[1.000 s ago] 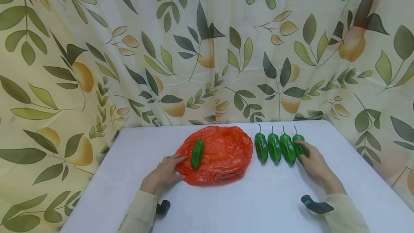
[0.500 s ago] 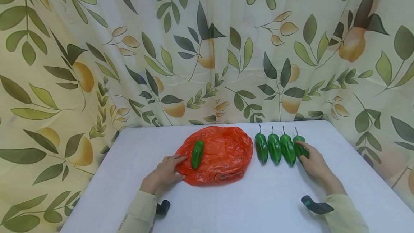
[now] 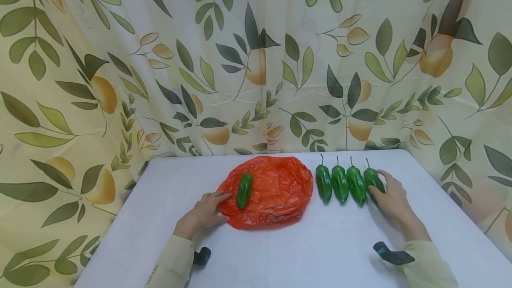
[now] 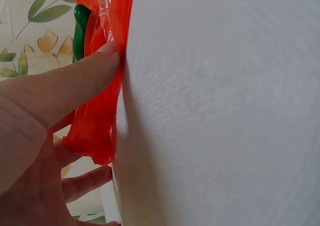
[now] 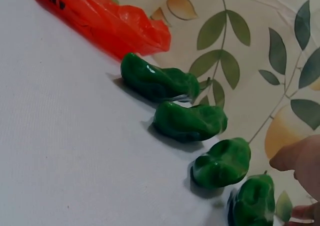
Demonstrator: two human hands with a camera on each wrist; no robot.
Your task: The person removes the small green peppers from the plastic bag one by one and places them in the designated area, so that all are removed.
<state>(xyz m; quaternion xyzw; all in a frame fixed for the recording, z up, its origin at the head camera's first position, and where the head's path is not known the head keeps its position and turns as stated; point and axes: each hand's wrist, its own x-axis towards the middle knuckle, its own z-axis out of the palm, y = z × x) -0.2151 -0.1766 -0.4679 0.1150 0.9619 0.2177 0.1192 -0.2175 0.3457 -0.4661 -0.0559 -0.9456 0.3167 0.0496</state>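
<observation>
Your right hand [image 3: 394, 197] was at the rightmost green pepper [image 3: 372, 178], which lay on the white table [image 3: 280, 257] at the end of a row with three other green peppers [image 3: 340, 184], its stem toward the far side. The thumb appeared over the pepper's near part; in the right wrist view the visible fingers stood a little apart from its skin, so this hand seemed loosely opened, without a grip, though whether the thumb touched I could not tell. The pepper was probably light and rather firm, but its glossy skin might slip; the middle of its body seemed a safer hold than the thin stem. Left of the row, the red plastic bag [image 3: 280, 186] lay spread and wrinkled, with one more green pepper [image 3: 244, 191] on its left part. It looked very light and limp, best taken at the edge. Your left hand [image 3: 206, 212] rested at its left edge, fingers spread and nearly straight, thumb touching the film. Both forearms reached in from the near side, wrists low.
</observation>
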